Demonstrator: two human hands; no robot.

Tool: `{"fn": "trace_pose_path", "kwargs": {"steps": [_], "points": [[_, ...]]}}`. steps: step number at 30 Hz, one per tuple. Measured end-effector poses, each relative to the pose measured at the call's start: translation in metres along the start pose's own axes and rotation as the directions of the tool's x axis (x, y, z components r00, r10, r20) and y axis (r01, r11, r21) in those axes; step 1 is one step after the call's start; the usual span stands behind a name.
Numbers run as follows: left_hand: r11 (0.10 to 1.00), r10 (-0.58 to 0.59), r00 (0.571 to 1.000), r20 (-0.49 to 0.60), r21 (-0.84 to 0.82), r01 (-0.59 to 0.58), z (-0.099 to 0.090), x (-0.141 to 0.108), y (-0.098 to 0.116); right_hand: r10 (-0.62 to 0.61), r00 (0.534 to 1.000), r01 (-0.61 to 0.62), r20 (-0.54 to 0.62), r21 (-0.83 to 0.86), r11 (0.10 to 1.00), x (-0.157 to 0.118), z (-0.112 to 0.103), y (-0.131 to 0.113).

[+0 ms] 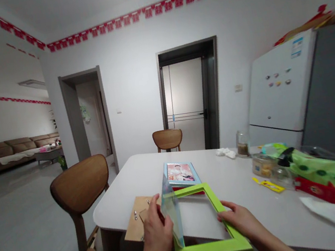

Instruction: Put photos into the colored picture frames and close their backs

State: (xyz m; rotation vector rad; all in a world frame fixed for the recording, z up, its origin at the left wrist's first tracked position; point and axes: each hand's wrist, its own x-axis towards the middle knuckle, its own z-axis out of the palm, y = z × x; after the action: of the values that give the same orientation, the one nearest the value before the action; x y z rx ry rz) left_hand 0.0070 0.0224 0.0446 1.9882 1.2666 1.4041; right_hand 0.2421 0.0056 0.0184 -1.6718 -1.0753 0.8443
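My right hand (241, 219) grips the right side of a lime-green picture frame (208, 249). The frame's opening shows the white table through it. A thin, clear bluish sheet (170, 209) stands tilted over the frame's left side, pinched in my left hand (157, 227). Whether the sheet is glass or plastic I cannot tell. Left of that hand lies a brown backing board (133, 225) with small metal clips, partly covered by the hand. Behind the green frame, a light-blue picture frame (197, 175) holding a photo lies on the table.
On the white table (149, 167), the right side holds a glass jar (242, 147), a plastic food tub (261, 165), a yellow packaged item (272, 186), a green bag (332, 176) and crumpled tissue (225, 153). Wooden chairs stand at the left (82, 183) and far side (167, 138).
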Motion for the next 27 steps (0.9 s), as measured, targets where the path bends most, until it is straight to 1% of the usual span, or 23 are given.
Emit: {"fn": "trace_pose_path", "kwargs": {"steps": [1,3,6,9,12,15,17,22,24,27], "points": [[0.998,-0.061,0.998,-0.024,-0.021,0.06,-0.005,-0.001,-0.01,-0.023,0.999,0.02,-0.036,-0.093,0.995,0.004,-0.003,0.007],[0.985,-0.161,0.987,-0.012,-0.061,0.16,-0.012,-0.006,-0.03,-0.077,0.994,0.053,-0.08,-0.273,0.961,0.009,-0.008,0.019],[0.96,-0.265,0.959,0.099,-0.068,0.272,-0.014,-0.015,-0.054,-0.114,0.989,0.058,-0.094,-0.465,0.883,0.012,-0.014,0.031],[0.951,-0.307,0.934,0.184,0.042,0.305,-0.014,-0.019,-0.064,-0.127,0.988,0.049,-0.092,-0.589,0.807,0.011,-0.016,0.035],[0.942,-0.304,0.924,0.231,0.221,0.254,-0.017,-0.018,-0.063,-0.145,0.987,0.061,-0.073,-0.667,0.743,0.007,-0.016,0.034],[0.898,-0.307,0.912,0.273,0.399,0.184,-0.021,-0.016,-0.063,-0.15,0.988,0.071,-0.046,-0.719,0.691,0.004,-0.014,0.032],[0.866,-0.314,0.909,0.275,0.475,0.155,-0.024,-0.016,-0.064,-0.15,0.988,0.072,-0.038,-0.744,0.664,0.003,-0.014,0.03],[0.826,-0.296,0.92,0.258,0.552,0.111,-0.028,-0.017,-0.062,-0.14,0.99,0.077,-0.014,-0.78,0.621,0.002,-0.018,0.031],[0.83,-0.249,0.935,0.253,0.553,0.072,-0.026,-0.02,-0.057,-0.131,0.991,0.076,-0.009,-0.776,0.626,0.004,-0.022,0.032],[0.862,-0.12,0.956,0.268,0.505,-0.034,-0.018,-0.028,-0.052,-0.128,0.992,0.088,0.006,-0.754,0.651,0.008,-0.025,0.034]]}}
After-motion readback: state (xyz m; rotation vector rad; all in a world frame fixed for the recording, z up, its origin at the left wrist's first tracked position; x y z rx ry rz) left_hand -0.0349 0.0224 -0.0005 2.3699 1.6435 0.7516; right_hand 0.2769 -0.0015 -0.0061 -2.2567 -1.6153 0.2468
